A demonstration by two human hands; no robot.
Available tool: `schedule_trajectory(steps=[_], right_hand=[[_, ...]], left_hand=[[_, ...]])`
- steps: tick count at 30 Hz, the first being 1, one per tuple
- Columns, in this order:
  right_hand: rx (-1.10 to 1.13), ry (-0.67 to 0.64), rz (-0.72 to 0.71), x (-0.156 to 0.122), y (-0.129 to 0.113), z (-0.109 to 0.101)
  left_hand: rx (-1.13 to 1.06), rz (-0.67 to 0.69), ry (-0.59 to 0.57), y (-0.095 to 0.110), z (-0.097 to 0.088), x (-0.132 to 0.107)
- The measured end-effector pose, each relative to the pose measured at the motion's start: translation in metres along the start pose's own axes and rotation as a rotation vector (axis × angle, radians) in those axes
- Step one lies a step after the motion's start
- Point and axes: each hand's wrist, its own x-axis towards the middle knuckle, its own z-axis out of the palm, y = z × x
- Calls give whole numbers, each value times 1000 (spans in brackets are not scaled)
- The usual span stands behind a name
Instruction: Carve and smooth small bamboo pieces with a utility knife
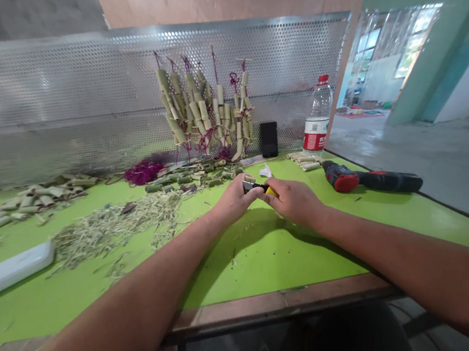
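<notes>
Over the green tabletop point(245, 265), my two hands meet in the middle of the head view. My left hand point(234, 199) is closed around a short piece of bamboo point(249, 178), and only its pale end shows above the fingers. A yellow and black utility knife point(269, 190) is gripped in my right hand point(295, 199). Its metal blade end points left and lies against or just in front of the bamboo; I cannot tell whether it touches. My left thumb rests beside the knife, and fingers hide much of both things.
Pale shavings point(112, 224) lie left of my hands, near a white bar-shaped object point(15, 269). Cut bamboo pieces point(44, 197) form piles behind. Strung bamboo point(198, 108) hangs on the perforated panel point(79, 97). A cordless drill point(372, 179) and plastic bottle point(317, 117) are at right.
</notes>
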Motion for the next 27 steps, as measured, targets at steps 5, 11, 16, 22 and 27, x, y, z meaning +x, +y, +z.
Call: schedule_trajectory(steps=[5, 11, 16, 22, 27], right_hand=[[-22, 38, 29, 0, -2, -2], [67, 49, 113, 2, 1, -1], [194, -5, 39, 4, 5, 3], [298, -49, 6, 5, 6, 3], [306, -54, -4, 5, 5, 2]], left_hand=[[29, -35, 55, 7, 2, -1], [-50, -102, 85, 6, 0, -2], [-266, -112, -21, -11, 5, 1], [-284, -49, -55, -11, 5, 0], [-336, -13, -91, -4, 3, -2]])
